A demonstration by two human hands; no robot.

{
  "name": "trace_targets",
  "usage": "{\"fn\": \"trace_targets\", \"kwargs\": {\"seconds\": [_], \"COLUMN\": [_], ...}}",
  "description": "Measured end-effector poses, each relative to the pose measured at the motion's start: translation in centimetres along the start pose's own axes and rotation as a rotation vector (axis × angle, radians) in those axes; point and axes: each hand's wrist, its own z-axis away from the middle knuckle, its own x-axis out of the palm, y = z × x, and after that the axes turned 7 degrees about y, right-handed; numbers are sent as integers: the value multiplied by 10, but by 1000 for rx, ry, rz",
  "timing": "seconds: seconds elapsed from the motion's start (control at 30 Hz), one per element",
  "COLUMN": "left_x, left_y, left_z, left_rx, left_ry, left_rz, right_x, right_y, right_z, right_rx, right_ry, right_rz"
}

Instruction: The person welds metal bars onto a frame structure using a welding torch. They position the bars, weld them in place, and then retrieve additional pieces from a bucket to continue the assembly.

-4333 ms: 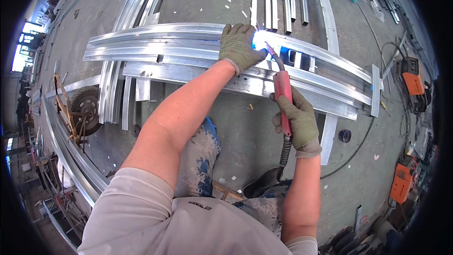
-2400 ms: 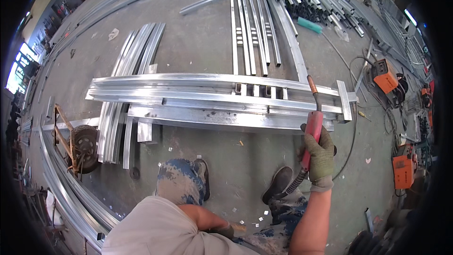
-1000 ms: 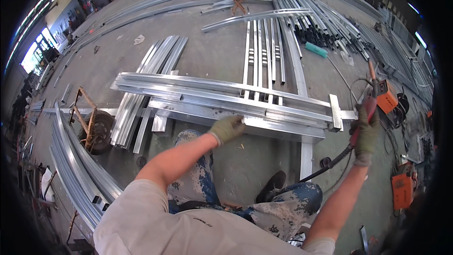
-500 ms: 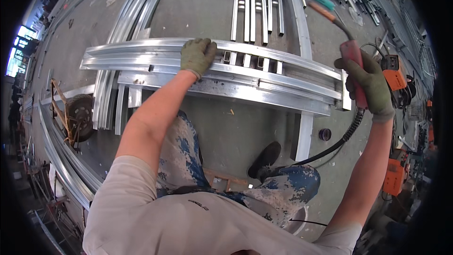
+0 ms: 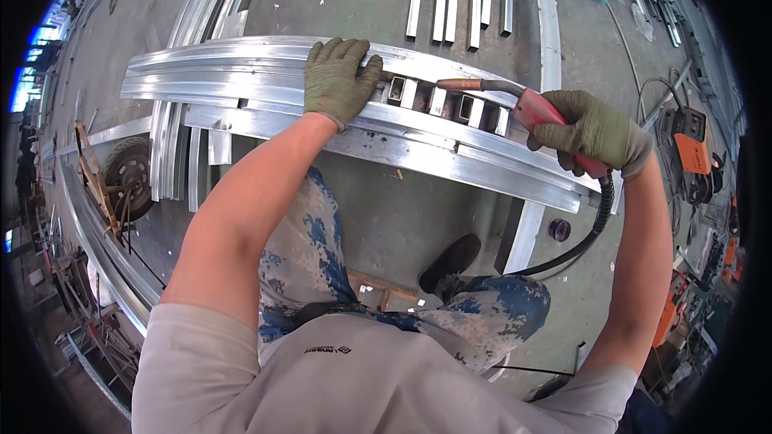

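Note:
A long frame of shiny metal channels lies crosswise before me, with several short square tube pieces set between its rails. My left hand, in a green glove, rests on the far rails just left of those pieces, its fingers stretched over the metal and slightly apart. In my gloved right hand is a welding torch with a red handle. Its bent neck points left, and the copper-coloured nozzle is over the short tubes; whether it touches them I cannot tell. A black cable trails from the handle toward my leg.
Beneath the frame, a wide metal beam runs crosswise. Long channels lie at far left, slotted square tubes beyond the frame. A wheel stands left; orange machines and a small round tin are right.
My right hand has brought the torch left and down, from upright beside the frame's right end to over the short tubes. My left hand stays on the rails, its fingers more stretched out.

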Motion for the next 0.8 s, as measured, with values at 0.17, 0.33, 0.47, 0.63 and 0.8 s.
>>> {"fn": "trace_targets", "kwargs": {"seconds": [0.17,0.33,0.47,0.63,0.8], "left_x": [-9,-15,-18,-18,-20], "left_y": [-1,3,1,4,0], "left_z": [3,3,6,2,4], "left_rx": [-31,-2,15,8,24], "left_ry": [-79,-49,-56,-67,-73], "left_rz": [-24,-27,-24,-5,-13], "right_x": [-8,-21,-19,-12,-31], "right_y": [1,7,-2,21,8], "right_z": [-17,-24,-25,-42,-30], "right_rx": [34,61,77,-50,-4], "right_ry": [-62,-106,-101,-172,-70], "right_rz": [16,82,193,341,135]}}
